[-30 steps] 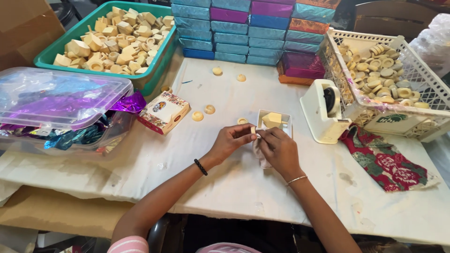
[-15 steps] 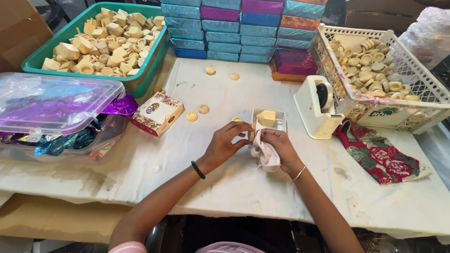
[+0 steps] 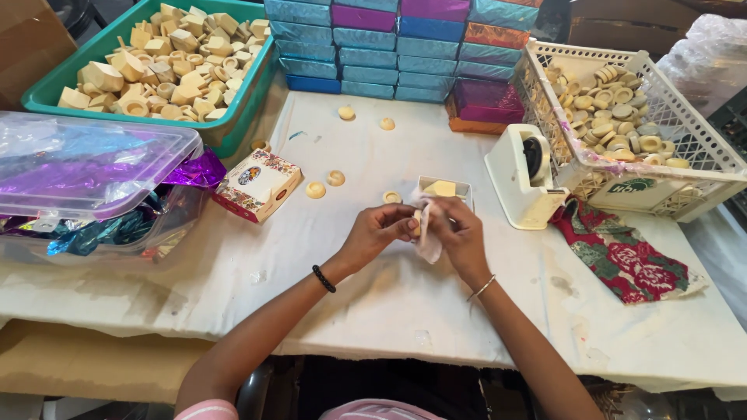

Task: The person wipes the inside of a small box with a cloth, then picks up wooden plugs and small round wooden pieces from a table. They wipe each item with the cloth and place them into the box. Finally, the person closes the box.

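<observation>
Fig.: centre frame. Small pale wooden piece (image 3: 416, 223), mostly hidden, sits between both hands w/ a thin pale wrap sheet (image 3: 429, 241) hanging below. Vs. a second ago, I see the sheet drawn up off the counter (image 3: 373, 311) and folded round the piece; wrapping looks under way. Left hand (image 3: 379, 231) fingers closed on piece; right hand (image 3: 459, 233) fingers pinching sheet. Just above: small white tray (image 3: 459, 189) w/ a tan block. Right: tape dispenser (image 3: 523, 177), white basket (image 3: 669, 183). Upper left: green bin (image 3: 47, 89).
</observation>
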